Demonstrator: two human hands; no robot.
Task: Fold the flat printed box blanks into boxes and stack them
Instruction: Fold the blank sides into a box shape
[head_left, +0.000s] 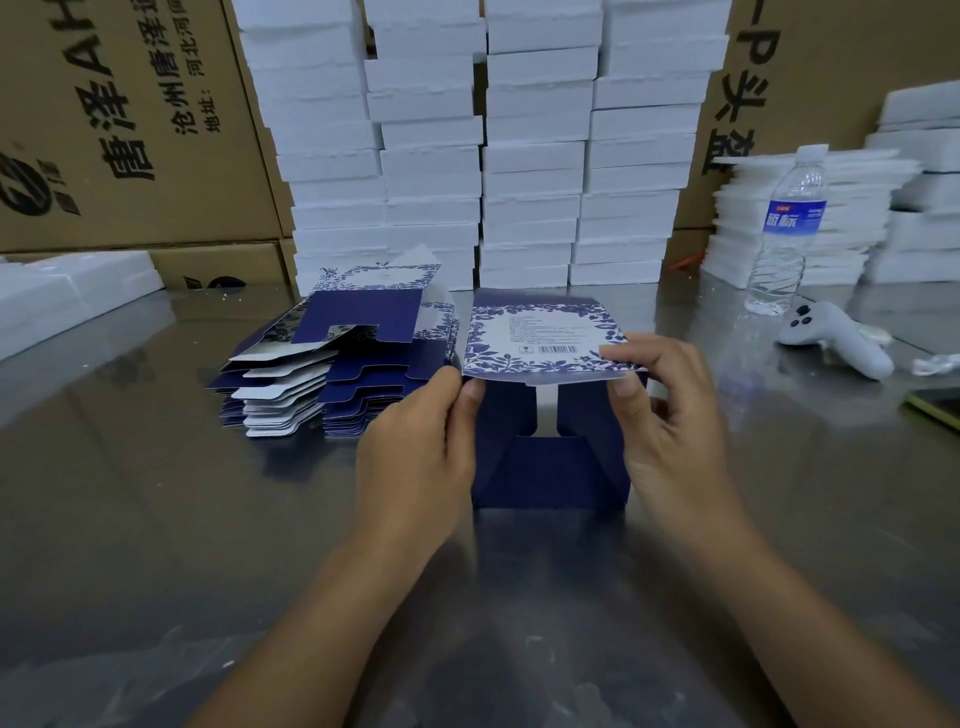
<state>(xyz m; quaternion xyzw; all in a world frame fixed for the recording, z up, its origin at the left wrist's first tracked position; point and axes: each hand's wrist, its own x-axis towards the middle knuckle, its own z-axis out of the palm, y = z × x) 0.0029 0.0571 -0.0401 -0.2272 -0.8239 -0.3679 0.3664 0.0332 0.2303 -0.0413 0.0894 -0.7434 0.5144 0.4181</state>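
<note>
A blue and white floral box blank (540, 343) stands partly folded on the steel table, its dark blue bottom flaps (545, 467) facing me. My left hand (421, 441) pinches its left edge with thumb and fingers. My right hand (665, 415) pinches its right edge, fingers over the printed top panel and thumb below. A pile of flat blanks (332, 374) lies to the left of the box, fanned out, touching neither hand.
Tall stacks of white foam boxes (483, 145) stand behind, with more foam trays (810, 218) at right. A water bottle (784, 234) and a white controller (836, 338) sit to the right. Brown cartons (124, 119) fill the left back. A phone edge (935, 405) lies far right.
</note>
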